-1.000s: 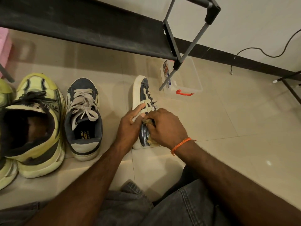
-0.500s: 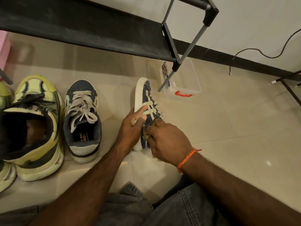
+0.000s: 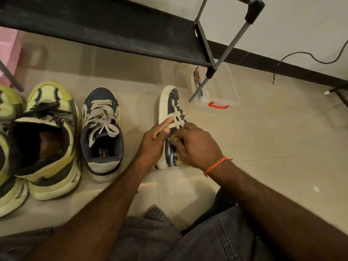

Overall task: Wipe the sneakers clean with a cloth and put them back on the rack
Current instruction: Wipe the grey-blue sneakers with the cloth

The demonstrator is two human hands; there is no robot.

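— While the navy sneaker (image 3: 174,102) lies tipped on its side on the tiled floor (image 3: 263,138), sole edge turned to the left, which hand steadies it?

— The left hand (image 3: 153,140). Its forefinger stretches straight along the cream stripes on the shoe's flank, the thumb lies beside it, and the other fingers are curled in against the sole.

— And the right hand (image 3: 197,146)?

— Its fingers are bunched tight round a yellowish cloth (image 3: 178,141), pressing it onto the dark heel panel. Only small bits of the cloth show between the fingers and below the palm. An orange thread bracelet (image 3: 215,165) circles that wrist.

— Where is the matching shoe?

— A second navy sneaker (image 3: 102,134) stands upright to the left, apart from the first, white laces tied, toe pointing away. Just beside it on the left sits a yellow-green running shoe (image 3: 48,140), and more of the same colour show at the frame's left edge.

— And the rack?

— A black shoe rack shelf (image 3: 105,29) spans the top, with grey poles at its right end. Behind one pole stands a clear plastic box (image 3: 226,87) with an orange latch. A black cable (image 3: 310,57) trails along the wall, and grey denim covers the knees at the bottom.
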